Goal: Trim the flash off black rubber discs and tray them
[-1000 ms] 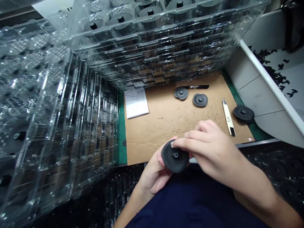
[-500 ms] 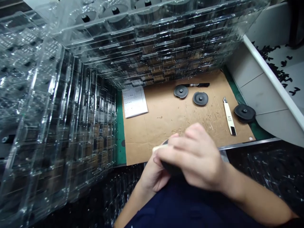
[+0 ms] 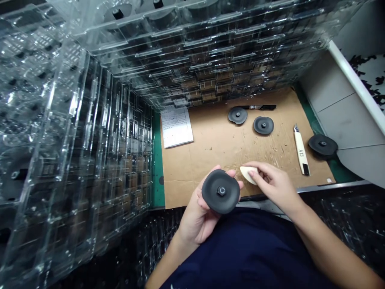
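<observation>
A round black rubber-like disc (image 3: 214, 199) with a small raised hub rests in my left hand (image 3: 198, 216), its face turned up and my fingers curled round its far edge. To the right, my right hand (image 3: 272, 180) pinches a cream-coloured flat piece with a pointed end (image 3: 248, 175), perhaps a sponge or eraser. The piece and the disc are apart. On the cardboard sheet (image 3: 204, 160) beyond lie two similar discs, a left one (image 3: 237, 115) and a right one (image 3: 263, 125). A white cutter knife (image 3: 300, 150) marked A13 lies to their right.
Stacked clear plastic trays (image 3: 195, 52) wall off the back, and more trays (image 3: 99, 160) stand at left. A printed paper (image 3: 177, 128), a black marker pen (image 3: 261, 107) and stacked black discs (image 3: 323, 145) lie around the cardboard. A grey panel (image 3: 345, 112) borders the right.
My right hand has come off the disc and moved right with the cream piece, leaving the disc's face uncovered in my left hand. The camera view has shifted slightly.
</observation>
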Action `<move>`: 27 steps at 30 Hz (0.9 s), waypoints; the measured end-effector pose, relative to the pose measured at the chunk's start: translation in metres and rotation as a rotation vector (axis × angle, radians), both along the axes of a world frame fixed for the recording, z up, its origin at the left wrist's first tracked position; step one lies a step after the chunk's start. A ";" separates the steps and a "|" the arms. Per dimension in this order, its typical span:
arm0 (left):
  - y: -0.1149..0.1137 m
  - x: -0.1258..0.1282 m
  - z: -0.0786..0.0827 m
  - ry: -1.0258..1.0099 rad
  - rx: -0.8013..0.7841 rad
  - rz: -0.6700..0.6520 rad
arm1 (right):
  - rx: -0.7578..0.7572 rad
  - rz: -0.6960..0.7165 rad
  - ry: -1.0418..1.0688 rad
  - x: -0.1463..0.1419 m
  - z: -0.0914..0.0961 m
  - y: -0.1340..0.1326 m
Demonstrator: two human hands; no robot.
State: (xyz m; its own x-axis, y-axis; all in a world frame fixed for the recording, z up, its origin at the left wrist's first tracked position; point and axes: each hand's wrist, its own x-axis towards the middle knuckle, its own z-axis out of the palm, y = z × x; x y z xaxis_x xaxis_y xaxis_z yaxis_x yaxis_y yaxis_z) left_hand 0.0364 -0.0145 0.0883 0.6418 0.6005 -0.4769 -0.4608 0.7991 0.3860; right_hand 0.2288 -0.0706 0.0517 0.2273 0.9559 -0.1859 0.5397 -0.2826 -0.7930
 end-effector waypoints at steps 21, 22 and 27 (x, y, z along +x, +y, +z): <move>0.010 0.005 0.005 0.208 0.157 0.114 | 0.352 0.401 0.158 -0.024 0.072 0.015; 0.010 0.005 0.006 0.205 0.150 0.112 | 0.293 0.345 0.172 -0.017 0.069 0.011; 0.006 0.008 0.012 0.115 0.086 0.046 | 0.122 -0.132 0.316 0.000 0.040 0.000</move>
State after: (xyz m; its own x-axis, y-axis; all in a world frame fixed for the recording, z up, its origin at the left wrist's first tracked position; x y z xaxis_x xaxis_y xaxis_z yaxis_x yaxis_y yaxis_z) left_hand 0.0439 -0.0084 0.1001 0.5568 0.6696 -0.4915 -0.4450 0.7401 0.5042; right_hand 0.2291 -0.0709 0.0915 0.2994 0.9417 -0.1534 0.2281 -0.2267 -0.9469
